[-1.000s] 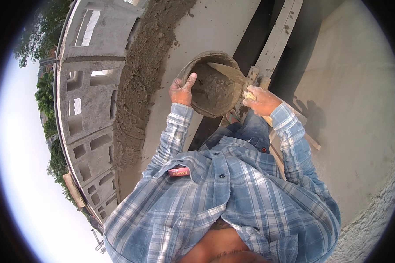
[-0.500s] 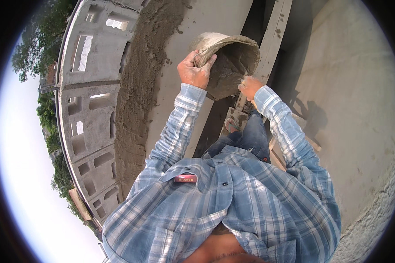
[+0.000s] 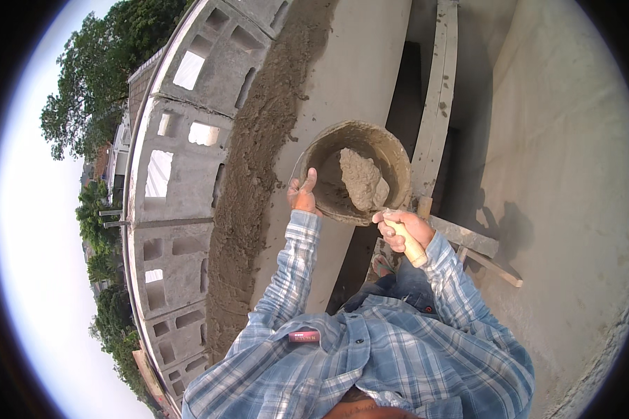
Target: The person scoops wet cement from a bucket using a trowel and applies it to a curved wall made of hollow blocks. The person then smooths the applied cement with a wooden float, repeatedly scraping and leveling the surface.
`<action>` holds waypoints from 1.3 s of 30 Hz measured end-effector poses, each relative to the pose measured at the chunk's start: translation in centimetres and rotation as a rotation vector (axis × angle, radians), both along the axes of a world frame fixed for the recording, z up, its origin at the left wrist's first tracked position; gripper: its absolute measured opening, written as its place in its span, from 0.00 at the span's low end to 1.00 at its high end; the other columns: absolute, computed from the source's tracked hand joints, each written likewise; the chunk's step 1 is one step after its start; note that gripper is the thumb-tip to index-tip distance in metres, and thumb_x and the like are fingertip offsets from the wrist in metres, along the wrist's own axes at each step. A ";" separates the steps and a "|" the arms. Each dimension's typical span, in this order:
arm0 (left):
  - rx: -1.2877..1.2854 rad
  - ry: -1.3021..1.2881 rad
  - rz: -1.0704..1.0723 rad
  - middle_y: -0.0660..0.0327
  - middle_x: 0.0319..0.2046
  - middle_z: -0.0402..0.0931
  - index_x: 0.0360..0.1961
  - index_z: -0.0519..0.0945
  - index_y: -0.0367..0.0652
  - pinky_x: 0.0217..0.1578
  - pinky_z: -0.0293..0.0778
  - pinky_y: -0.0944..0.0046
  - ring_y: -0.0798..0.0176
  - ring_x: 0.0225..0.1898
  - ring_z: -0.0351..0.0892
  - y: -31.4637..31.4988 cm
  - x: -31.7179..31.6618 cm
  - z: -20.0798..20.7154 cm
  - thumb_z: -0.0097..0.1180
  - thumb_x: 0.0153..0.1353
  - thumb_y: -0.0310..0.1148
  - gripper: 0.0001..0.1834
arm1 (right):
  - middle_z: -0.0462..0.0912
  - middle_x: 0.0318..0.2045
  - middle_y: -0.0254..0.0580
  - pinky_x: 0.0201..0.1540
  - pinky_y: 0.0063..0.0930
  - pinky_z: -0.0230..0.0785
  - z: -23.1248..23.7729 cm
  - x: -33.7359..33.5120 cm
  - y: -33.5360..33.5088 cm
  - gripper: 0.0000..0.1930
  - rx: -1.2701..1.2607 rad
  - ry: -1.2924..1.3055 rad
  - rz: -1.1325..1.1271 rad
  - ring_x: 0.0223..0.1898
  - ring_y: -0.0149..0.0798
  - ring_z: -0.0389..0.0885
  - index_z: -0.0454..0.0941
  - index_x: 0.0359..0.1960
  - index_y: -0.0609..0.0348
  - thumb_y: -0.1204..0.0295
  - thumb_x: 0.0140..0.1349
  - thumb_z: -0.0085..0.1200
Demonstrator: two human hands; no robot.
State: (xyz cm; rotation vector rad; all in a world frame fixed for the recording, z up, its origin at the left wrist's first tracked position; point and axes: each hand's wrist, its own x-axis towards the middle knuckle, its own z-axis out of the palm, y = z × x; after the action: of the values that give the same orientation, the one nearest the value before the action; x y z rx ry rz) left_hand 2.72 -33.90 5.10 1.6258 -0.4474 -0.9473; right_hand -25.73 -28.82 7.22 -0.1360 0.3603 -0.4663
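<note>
My left hand (image 3: 304,194) grips the near left rim of a mortar-caked bucket (image 3: 321,162). The bucket's mouth faces up toward me, and wet mortar coats its inside. In my right hand (image 3: 407,227) is a trowel (image 3: 411,248), held by its pale yellow wooden handle. A heaped lump of grey mortar (image 3: 361,179) sits over the bucket's mouth at the trowel's front end and hides the blade. Both hands are closed, the right one just off the bucket's near right edge.
Left of the bucket runs a smooth ledge (image 3: 342,63) with a rough mortar band (image 3: 258,146) beside a pierced concrete block wall (image 3: 182,157). A long wooden plank (image 3: 437,105) spans beside a dark gap. Boards (image 3: 468,236) lie near the plastered wall (image 3: 566,140) on the right.
The bucket has come nearer to me and turned from tilted sideways to mouth up. My right hand has drawn back, and a lump of mortar now shows on the trowel.
</note>
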 end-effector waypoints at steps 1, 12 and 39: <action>0.049 0.046 0.043 0.52 0.50 0.72 0.53 0.67 0.40 0.45 0.74 0.58 0.57 0.45 0.75 0.1 0.7 -0.5 0.74 0.54 0.41 0.33 | 0.71 0.25 0.32 0.16 0.20 0.65 0.3 -0.4 -0.4 0.16 0.008 -0.077 -0.040 0.17 0.24 0.68 0.70 0.51 0.65 0.64 0.70 0.44; 0.044 0.155 0.171 0.49 0.58 0.71 0.65 0.60 0.32 0.56 0.76 0.47 0.49 0.56 0.75 11.9 1.7 6.6 0.59 0.66 0.32 0.31 | 0.74 0.24 0.38 0.24 0.25 0.74 10.7 4.2 -14.8 0.17 -0.608 0.497 -1.101 0.19 0.30 0.77 0.68 0.53 0.64 0.71 0.65 0.51; 0.213 0.047 0.420 0.56 0.42 0.78 0.35 0.70 0.47 0.43 0.82 0.52 0.55 0.42 0.81 19.5 -0.6 6.6 0.65 0.62 0.31 0.13 | 0.74 0.29 0.40 0.21 0.33 0.73 1.8 20.7 -33.4 0.19 -0.340 0.393 -0.619 0.21 0.35 0.76 0.68 0.48 0.61 0.58 0.67 0.52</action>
State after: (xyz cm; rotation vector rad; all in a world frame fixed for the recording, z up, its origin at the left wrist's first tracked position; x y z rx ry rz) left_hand 2.16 -14.41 11.70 1.7928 0.0351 -0.7288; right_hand -5.08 -62.21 9.01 -0.4563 0.7128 -1.1196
